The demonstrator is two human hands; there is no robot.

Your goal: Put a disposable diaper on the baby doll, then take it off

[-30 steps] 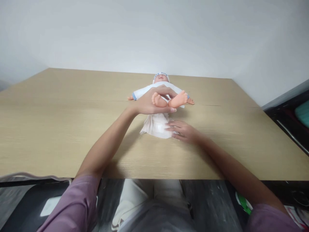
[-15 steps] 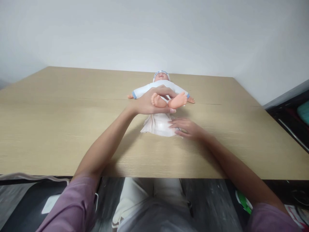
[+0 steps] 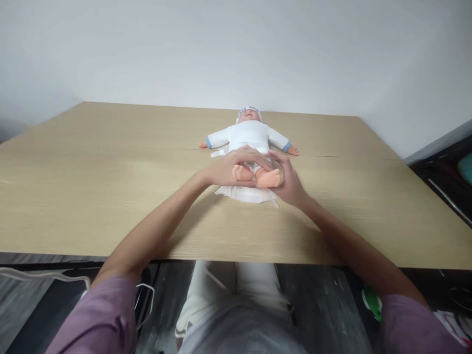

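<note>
A baby doll [image 3: 248,135] in a white top and cap lies on its back on the wooden table [image 3: 110,167], head away from me. A white diaper [image 3: 246,194] is spread under its bottom. My left hand [image 3: 224,169] is wrapped round the doll's left foot and ankle. My right hand [image 3: 289,179] is closed round the other foot [image 3: 268,178]. Both legs are low, just above the diaper.
The table's near edge runs across the lower part of the view, with my lap below it. A white cable [image 3: 44,278] lies at the lower left. Dark shelving [image 3: 442,172] stands at the right. A plain white wall is behind the table.
My left hand has lowered the doll's raised feet toward the diaper. My right hand has left the diaper and come up to grip the doll's right foot.
</note>
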